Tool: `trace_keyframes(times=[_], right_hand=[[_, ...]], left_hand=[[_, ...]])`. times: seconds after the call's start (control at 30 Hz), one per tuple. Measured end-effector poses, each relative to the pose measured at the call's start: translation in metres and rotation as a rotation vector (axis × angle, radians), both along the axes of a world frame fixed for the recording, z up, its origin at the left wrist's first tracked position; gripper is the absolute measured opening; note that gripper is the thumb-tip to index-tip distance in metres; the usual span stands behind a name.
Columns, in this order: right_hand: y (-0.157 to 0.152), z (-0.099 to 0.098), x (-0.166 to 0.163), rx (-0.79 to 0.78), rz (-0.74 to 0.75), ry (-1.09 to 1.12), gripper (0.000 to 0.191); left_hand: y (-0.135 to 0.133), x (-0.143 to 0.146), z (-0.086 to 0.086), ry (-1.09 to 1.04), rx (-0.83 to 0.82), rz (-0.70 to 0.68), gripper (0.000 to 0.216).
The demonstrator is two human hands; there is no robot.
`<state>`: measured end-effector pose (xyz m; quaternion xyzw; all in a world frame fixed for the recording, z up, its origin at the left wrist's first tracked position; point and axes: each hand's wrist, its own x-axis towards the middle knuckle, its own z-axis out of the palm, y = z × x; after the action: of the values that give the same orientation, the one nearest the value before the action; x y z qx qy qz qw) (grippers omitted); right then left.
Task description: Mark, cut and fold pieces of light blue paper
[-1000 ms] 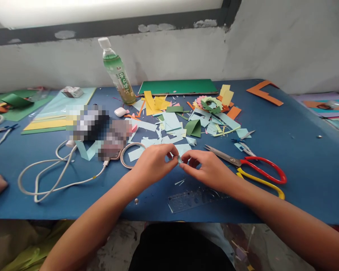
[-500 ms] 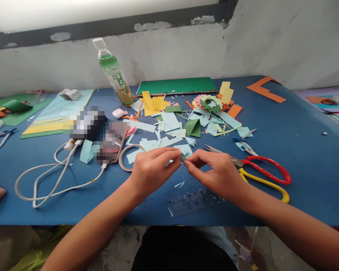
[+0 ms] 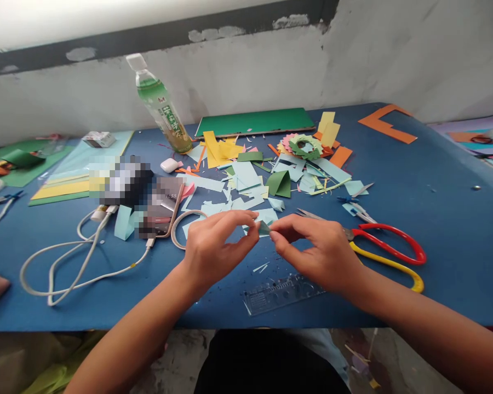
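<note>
Between my two hands is a small folded piece of light blue paper [image 3: 264, 227], partly hidden by the fingers. My left hand [image 3: 222, 241] pinches its left side between thumb and forefinger. On the other side, my right hand [image 3: 312, 246] pinches the right edge with fingertips. Light blue paper scraps [image 3: 246, 176] lie on the table just beyond the hands. Under my right wrist sit large scissors with red and yellow handles [image 3: 394, 232], their blades partly covered by the hand. A clear plastic ruler [image 3: 271, 295] lies below the hands.
A roll of tape [image 3: 176, 235], a phone [image 3: 164, 205] and a white cable [image 3: 82, 282] are at left. Behind stand a tea bottle [image 3: 164, 112] and a green board [image 3: 254, 121]. A ring of folded paper [image 3: 306, 146] lies among scraps; small blue-handled scissors [image 3: 353, 205] are at right.
My fingers have parted slightly around the light blue paper, showing more of its folded shape. The left hand has shifted a little left, and the head view has moved slightly.
</note>
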<state>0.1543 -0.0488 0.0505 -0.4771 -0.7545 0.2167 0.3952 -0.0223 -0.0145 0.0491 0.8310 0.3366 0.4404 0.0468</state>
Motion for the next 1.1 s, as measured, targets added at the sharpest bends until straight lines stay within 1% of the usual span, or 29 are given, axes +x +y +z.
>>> trace_keyframes(times=[0.07,0.17,0.27,0.37,0.47,0.57,0.67,0.77,0.9,1.0,1.1], right_hand=[[0.0,0.0,0.0,0.035,-0.011,-0.007,0.009],[0.0,-0.002,0.0,0.07,-0.019,-0.027,0.009],[0.001,-0.004,-0.001,0.091,-0.01,-0.037,0.011],[0.001,-0.006,-0.001,0.149,-0.013,-0.063,0.011],[0.001,-0.008,0.0,0.231,-0.031,-0.11,0.011],[0.002,-0.01,0.001,0.353,-0.027,-0.136,0.012],[0.005,-0.013,0.002,0.455,-0.013,-0.17,0.012],[0.005,-0.013,0.0,0.434,-0.006,-0.176,0.01],[0.003,-0.009,-0.002,0.315,-0.025,-0.121,0.009],[0.002,-0.005,-0.002,0.192,-0.058,-0.062,0.01],[0.003,-0.003,-0.002,0.123,-0.073,-0.048,0.009]], left_hand=[[-0.001,-0.001,0.0,0.023,0.038,-0.023,0.012],[-0.002,-0.002,-0.001,0.054,0.1,-0.022,0.013],[-0.003,-0.002,-0.002,0.083,0.119,-0.034,0.012],[-0.002,-0.001,-0.001,0.076,0.086,-0.063,0.012],[-0.002,0.001,0.001,0.013,0.018,-0.098,0.013],[-0.001,0.003,0.0,-0.062,-0.044,-0.121,0.012],[-0.001,0.005,-0.002,-0.087,-0.078,-0.113,0.011],[-0.002,0.007,-0.004,-0.076,-0.072,-0.086,0.012],[-0.005,0.009,-0.002,-0.066,-0.095,-0.061,0.01],[-0.007,0.01,0.001,-0.067,-0.15,-0.043,0.008],[-0.008,0.011,0.004,-0.068,-0.25,-0.047,0.009]])
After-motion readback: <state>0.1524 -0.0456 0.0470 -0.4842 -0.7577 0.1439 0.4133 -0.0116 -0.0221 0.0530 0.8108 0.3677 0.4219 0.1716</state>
